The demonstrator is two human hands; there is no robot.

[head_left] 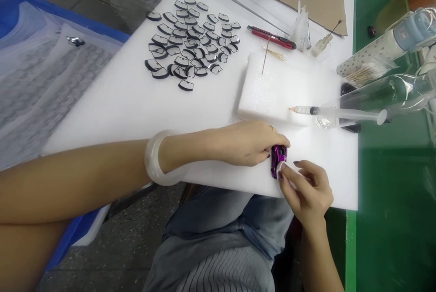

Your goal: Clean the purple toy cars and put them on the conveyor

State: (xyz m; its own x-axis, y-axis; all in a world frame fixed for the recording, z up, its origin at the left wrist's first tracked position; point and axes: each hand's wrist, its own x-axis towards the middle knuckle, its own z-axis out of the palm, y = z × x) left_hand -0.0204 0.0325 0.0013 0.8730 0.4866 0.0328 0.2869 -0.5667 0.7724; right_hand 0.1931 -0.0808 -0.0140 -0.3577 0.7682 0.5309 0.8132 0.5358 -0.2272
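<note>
A shiny purple toy car [275, 161] is near the front edge of the white foam sheet [211, 171]. My left hand [250, 143] is closed with its fingers on the car's far end, and a light bangle [156, 158] circles that wrist. Between the thumb and fingers of my right hand [308, 187], a small white pad [280, 165] is pinched, pressed against the car's near side. Whether it is cloth or cotton cannot be made out. Just beyond my left hand stands a white foam block [269, 94], with a syringe [334, 112] lying across its right side.
Several small black-edged, clear curved pieces [185, 85] are spread at the far left. A red cutter [270, 37], toothpicks [276, 54] and a small bottle [322, 46] sit farther back. At right are cotton swabs [363, 71] and a clear bottle [391, 94]. A blue crate [111, 32] stands left.
</note>
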